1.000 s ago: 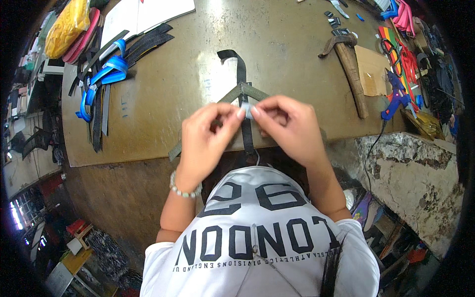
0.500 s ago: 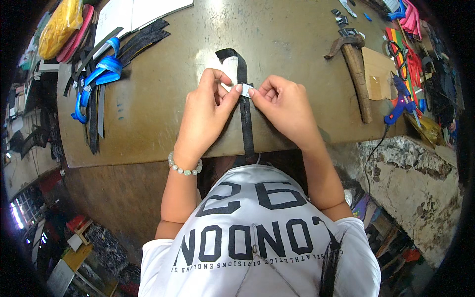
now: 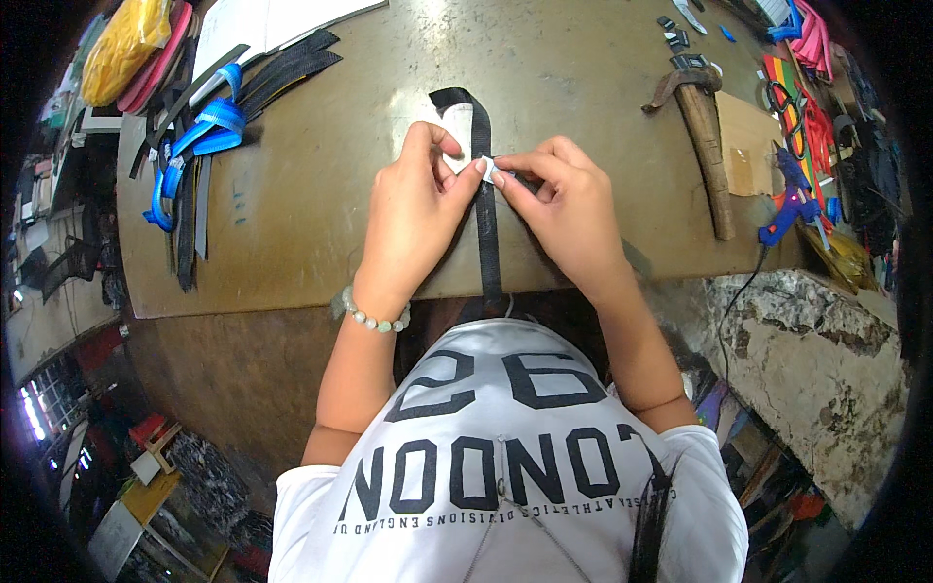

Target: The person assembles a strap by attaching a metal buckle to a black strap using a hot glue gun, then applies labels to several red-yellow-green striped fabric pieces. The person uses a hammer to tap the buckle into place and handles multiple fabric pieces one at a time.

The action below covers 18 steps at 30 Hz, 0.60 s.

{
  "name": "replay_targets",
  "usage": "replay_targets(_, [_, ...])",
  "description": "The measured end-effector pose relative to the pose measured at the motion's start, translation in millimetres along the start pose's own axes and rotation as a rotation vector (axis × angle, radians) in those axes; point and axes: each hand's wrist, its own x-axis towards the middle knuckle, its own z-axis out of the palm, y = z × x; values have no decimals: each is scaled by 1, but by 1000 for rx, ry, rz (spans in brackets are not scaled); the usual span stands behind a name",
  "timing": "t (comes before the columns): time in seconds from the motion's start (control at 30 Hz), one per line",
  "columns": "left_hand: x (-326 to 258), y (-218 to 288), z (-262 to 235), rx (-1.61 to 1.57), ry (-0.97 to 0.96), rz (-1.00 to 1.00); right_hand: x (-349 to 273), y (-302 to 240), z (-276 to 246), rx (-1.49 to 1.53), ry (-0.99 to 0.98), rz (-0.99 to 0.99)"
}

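Observation:
A black webbing strap point(image 3: 488, 248) runs from the table's front edge up between my hands and curls over at its far end. Across the strap lies a small white tag point(image 3: 488, 171). My left hand point(image 3: 418, 209) is closed, its thumb pressed on the tag's left end and its index finger curled above. From the other side, my right hand point(image 3: 569, 199) pinches the tag between thumb and index finger. A pale flat piece point(image 3: 457, 126) sits inside the strap's curl, partly hidden by my left fingers.
Blue webbing point(image 3: 216, 119) and dark strips lie at the left, near an open notebook point(image 3: 233, 34). At the right are a wooden-handled hammer point(image 3: 705, 155), a cardboard piece point(image 3: 748, 146), a blue glue gun point(image 3: 792, 204) with its cord, and scissors point(image 3: 785, 117). Black buckles point(image 3: 675, 41) sit farther back.
My right index finger has come forward over the tag, which now shows less between my fingers. The whole view has shifted slightly; both hands stay at the strap.

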Motion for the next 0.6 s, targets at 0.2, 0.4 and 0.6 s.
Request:
replay_targets(0.2, [-10, -13, -15, -277, -85, 29, -6, 4, 4, -107, 37, -132])
replay_targets(0.4, [-25, -16, -11, -82, -61, 284, -7, 4, 2, -112, -7, -144])
replay_targets(0.6, [-20, -12, -2, -69, 51, 225, -10, 2, 2, -138, -8, -119])
